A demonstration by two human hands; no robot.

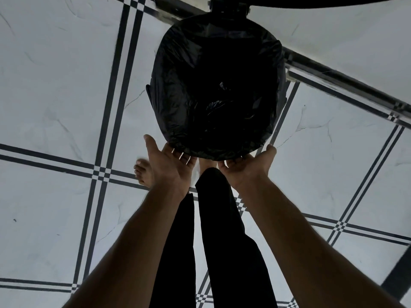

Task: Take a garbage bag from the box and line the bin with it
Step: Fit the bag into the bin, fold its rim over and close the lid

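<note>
A black garbage bag (218, 85) lines the round bin and is folded over its rim all the way around. Only a small dark lug of the bin (148, 94) shows at the left side. My left hand (169, 165) is palm up at the near edge, thumb spread wide, with its fingers apart and their tips under the bag's overhang. My right hand (246, 167) is palm up beside it, fingers curled under the same edge and thumb against the bag's side. The box is out of view.
I stand on a white tiled floor (55, 96) with black stripe lines. My bare foot (143, 172) and black trouser legs (226, 241) are just below the bin. A metal floor track (347, 85) runs diagonally past the bin at the upper right.
</note>
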